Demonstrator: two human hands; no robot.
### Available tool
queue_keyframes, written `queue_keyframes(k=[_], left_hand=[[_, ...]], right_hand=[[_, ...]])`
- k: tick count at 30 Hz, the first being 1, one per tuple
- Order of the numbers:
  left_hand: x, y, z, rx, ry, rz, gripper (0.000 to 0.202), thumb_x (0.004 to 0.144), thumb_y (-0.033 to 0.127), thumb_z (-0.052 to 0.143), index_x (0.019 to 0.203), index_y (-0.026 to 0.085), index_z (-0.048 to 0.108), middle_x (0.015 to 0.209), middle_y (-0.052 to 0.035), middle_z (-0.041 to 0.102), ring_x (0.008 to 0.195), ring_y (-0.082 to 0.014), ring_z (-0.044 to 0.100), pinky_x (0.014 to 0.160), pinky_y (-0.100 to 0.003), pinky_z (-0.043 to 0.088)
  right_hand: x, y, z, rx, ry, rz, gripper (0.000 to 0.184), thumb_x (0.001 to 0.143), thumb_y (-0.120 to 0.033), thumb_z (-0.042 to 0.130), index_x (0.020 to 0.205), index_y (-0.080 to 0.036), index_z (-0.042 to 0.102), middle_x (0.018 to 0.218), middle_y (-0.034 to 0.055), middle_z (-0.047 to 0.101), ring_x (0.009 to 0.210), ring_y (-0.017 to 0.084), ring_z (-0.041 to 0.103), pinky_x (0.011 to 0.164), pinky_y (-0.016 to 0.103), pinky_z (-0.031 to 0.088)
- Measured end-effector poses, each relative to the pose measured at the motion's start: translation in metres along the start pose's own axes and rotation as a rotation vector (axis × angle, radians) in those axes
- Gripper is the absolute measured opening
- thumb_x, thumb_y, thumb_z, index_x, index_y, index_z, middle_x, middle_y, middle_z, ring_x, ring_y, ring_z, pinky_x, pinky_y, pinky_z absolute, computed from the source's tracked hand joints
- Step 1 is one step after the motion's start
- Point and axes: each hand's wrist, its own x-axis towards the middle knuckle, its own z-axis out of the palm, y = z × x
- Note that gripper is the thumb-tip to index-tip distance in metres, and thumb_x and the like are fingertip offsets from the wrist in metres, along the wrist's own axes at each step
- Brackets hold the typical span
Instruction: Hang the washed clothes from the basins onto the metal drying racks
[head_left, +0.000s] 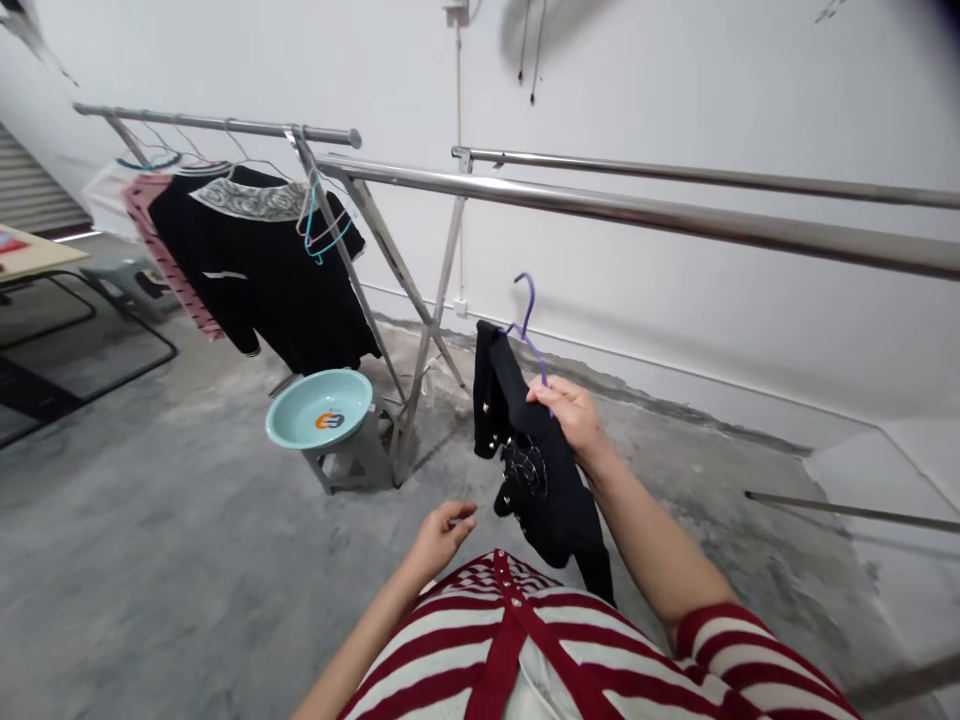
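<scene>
My right hand grips one arm of a purple clothes hanger, its hook pointing up. A black garment with a dark decorated patch and shiny studs hangs from this hanger, one side of it partly hidden by my fingers. Lower down and to the left of the garment, my left hand is held in the air, apart from it. Its fingers are loosely bent with nothing between them.
Metal rails of a drying rack cross in front of the white wall. At the left hang several clothes, including a black top, beside bare hangers. A pale blue basin rests on a grey stool. A table stands far left.
</scene>
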Motion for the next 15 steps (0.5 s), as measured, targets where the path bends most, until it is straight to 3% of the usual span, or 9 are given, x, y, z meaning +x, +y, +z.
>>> queue_keyframes(k=[5,9,12,15], left_hand=[[-0.005,-0.027,-0.065,0.022,0.001,-0.064,0.040,0.077,0.044,0.053,0.096,0.014,0.069,0.101,-0.0120,0.072,0.095,-0.0251,0.065,0.087,-0.036,0.049],[-0.007,-0.038,-0.117,0.041,0.051,-0.074,0.043,0.075,0.048,0.053,0.097,0.014,0.069,0.101,-0.0120,0.072,0.095,-0.0254,0.065,0.088,-0.036,0.049],[-0.011,-0.048,-0.137,-0.016,0.138,-0.099,0.046,0.071,0.053,0.055,0.094,0.016,0.069,0.097,-0.0110,0.072,0.092,-0.0255,0.065,0.087,-0.036,0.049],[-0.019,-0.057,-0.137,-0.117,0.219,-0.161,0.053,0.065,0.059,0.058,0.091,0.014,0.069,0.089,-0.0110,0.073,0.085,-0.0256,0.066,0.082,-0.036,0.051]], right_hand=[[0.055,-0.027,0.058,0.039,0.127,-0.110,0.025,0.077,-0.039,0.057,0.067,-0.016,0.058,0.059,-0.0031,0.049,0.055,0.008,0.041,0.052,0.021,0.030],[0.101,-0.039,0.089,0.001,0.184,-0.201,0.025,0.078,-0.038,0.056,0.067,-0.016,0.058,0.057,-0.0037,0.047,0.054,0.007,0.040,0.051,0.021,0.028],[0.139,-0.047,0.107,-0.042,0.218,-0.266,0.023,0.078,-0.034,0.054,0.065,-0.016,0.056,0.056,-0.0039,0.045,0.054,0.007,0.038,0.052,0.022,0.028],[0.176,-0.047,0.125,-0.078,0.228,-0.281,0.022,0.079,-0.032,0.051,0.064,-0.016,0.055,0.053,-0.0049,0.039,0.052,0.007,0.035,0.052,0.023,0.027]])
